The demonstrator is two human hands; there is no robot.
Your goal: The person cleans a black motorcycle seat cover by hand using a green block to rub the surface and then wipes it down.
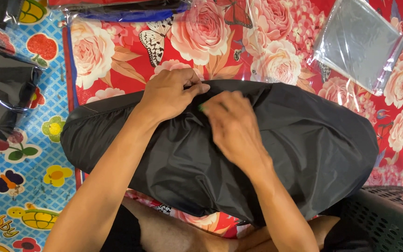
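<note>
black cloth (276,144): plain black, a bit shiny | red mat (117,60): red with big pink roses and black-and-white butterflies | blue mat (29,182): blue squares with bright flowers, turtles and butterflies | clear bag (357,44): see-through, grey inside | basket (388,214): dark grey-green with little holes

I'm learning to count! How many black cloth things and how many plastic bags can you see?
Loose black fabric piece under the left hand and right hand: 1
Clear plastic bags with dark folded cloth inside: 3, left, top, upper right
Dark plastic basket: 1
Total: 5
</note>
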